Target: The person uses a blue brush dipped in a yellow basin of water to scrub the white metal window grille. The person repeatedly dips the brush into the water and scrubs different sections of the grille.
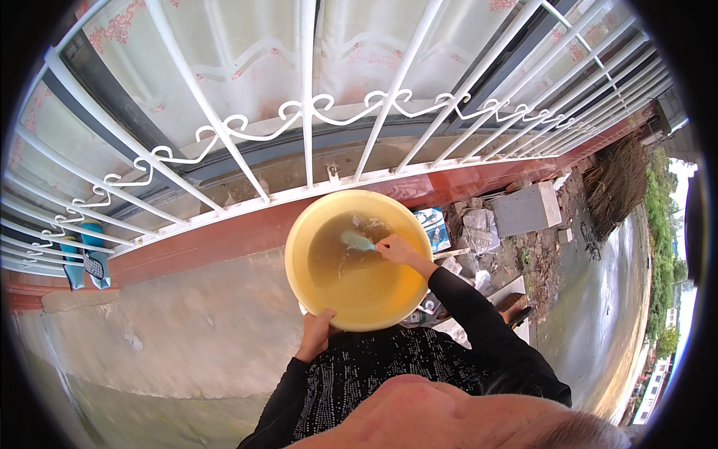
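A round yellow plastic basin (305, 280) is held up in front of my body, close to the window ledge. Murky brownish water (328, 258) with bits of froth lies inside it. My left hand (317, 335) grips the near-left rim, thumb on top. Reaching over the right side, my right hand (399, 250) is shut on the handle of a light-blue plastic tool (359, 241), possibly a brush. The tool's broad end is in the water, so its shape is unclear.
White window bars (307, 112) with scrollwork stand just beyond the basin, above a red wall ledge (224, 247). Blue shoes or slippers (95, 255) are wedged at the bars on the left. On the right lie a grey box (516, 210), rubble and a bundle of brushwood (614, 185).
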A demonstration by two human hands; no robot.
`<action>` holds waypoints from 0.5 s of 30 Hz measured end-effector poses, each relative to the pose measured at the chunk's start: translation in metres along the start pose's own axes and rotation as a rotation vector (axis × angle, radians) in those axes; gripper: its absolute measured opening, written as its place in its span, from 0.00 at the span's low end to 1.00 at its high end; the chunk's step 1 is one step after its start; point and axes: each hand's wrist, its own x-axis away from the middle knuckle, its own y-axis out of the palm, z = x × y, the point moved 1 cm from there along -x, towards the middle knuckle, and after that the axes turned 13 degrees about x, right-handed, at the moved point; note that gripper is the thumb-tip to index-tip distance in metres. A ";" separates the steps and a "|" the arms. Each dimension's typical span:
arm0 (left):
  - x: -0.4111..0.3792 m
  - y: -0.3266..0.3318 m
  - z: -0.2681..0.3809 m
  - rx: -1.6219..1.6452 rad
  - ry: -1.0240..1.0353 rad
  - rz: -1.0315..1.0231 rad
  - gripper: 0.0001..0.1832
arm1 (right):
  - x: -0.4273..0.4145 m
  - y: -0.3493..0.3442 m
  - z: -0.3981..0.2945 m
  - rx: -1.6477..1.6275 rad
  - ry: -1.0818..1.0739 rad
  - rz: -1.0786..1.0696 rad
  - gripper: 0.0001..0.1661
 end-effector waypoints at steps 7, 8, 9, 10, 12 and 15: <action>-0.014 0.017 -0.011 -0.052 0.040 0.021 0.22 | 0.088 -0.165 0.035 -0.162 0.008 0.411 0.15; -0.020 0.013 -0.017 -0.065 0.049 0.020 0.22 | 0.090 -0.187 0.042 -0.130 0.021 0.494 0.15; -0.031 0.002 -0.028 -0.078 0.065 0.024 0.22 | 0.082 -0.205 0.048 -0.102 0.026 0.576 0.16; -0.037 -0.003 -0.035 -0.097 0.078 0.028 0.23 | 0.065 -0.218 0.054 -0.052 -0.031 0.602 0.16; -0.032 0.009 -0.031 -0.072 0.022 0.013 0.26 | 0.026 -0.241 0.065 -0.059 -0.052 0.598 0.17; -0.035 0.016 -0.035 -0.060 0.003 0.022 0.27 | -0.055 -0.258 0.041 -0.235 -0.088 0.438 0.18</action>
